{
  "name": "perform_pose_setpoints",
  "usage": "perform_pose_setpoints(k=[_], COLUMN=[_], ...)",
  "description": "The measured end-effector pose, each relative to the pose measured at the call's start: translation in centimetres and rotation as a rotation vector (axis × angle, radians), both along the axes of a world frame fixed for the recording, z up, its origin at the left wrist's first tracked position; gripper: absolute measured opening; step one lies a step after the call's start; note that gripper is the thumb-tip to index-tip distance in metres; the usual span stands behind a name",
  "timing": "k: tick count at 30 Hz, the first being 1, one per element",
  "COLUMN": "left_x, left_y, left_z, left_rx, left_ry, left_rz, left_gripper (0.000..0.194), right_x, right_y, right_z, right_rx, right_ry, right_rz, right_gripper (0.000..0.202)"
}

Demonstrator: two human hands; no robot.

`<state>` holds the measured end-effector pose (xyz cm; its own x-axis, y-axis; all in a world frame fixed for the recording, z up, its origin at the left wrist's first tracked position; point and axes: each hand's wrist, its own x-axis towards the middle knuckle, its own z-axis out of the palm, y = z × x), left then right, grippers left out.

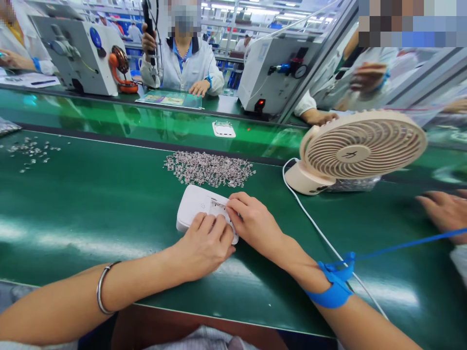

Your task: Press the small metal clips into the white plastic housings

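A white plastic housing (190, 204) with rounded corners and a recessed compartment lies on the green mat (91, 204). My left hand (206, 245) rests over its near side, fingers bent and pressed together on the housing. At the compartment's right edge, my right hand (253, 221) has thumb and forefinger pinched together; anything between them is too small to make out. Small metal pieces show inside the compartment. Just beyond the housing is a pile of small metal parts (211, 167).
A beige fan (359, 150) stands at the right, its white cable (321, 233) running toward me. Scattered parts (32, 150) lie far left. A white piece (224, 129) sits on the conveyor (146, 122). Another person's hand (445, 209) is at the right edge; a person (182, 63) faces me.
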<state>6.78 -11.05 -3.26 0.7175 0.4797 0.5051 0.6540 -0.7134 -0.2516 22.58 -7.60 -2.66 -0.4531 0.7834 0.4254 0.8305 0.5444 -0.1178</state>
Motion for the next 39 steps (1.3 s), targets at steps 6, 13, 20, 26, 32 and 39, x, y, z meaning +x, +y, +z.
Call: perform_pose_setpoints(k=[6,13,20,26,32,39], left_x=[0.1,0.2,0.4,0.5,0.6,0.4], left_y=[-0.2,-0.4,-0.6,-0.9,-0.8,-0.9], left_z=[-0.1,-0.2,0.0,0.1,0.0,0.0], left_rx=[0.000,-0.056,-0.096,-0.110,-0.105,-0.099], left_ry=[0.003,0.034,0.059,0.077,0.084,0.082], left_rz=[0.020,0.069,0.101,0.123,0.131,0.126], left_gripper=[0.027,0.036,0.037,0.035,0.035,0.035], right_x=[-0.3,-0.7,-0.1,1.5,1.6,1.3], right_y=[0.0,-0.3,-0.4,-1.2,-1.6,-1.8], right_z=[0.2,-0.1,-0.5,-0.5,-0.8,-1.5], right_rx=[-0.051,0.014,-0.018,-0.160,-0.145,-0.107], right_ry=[-0.009,0.042,0.235,0.379,0.344,0.308], right_rz=[-0.058,-0.113,-0.051,0.036,0.034,0.007], right_gripper=[0.020,0.018,0.021,0.025,0.029,0.028])
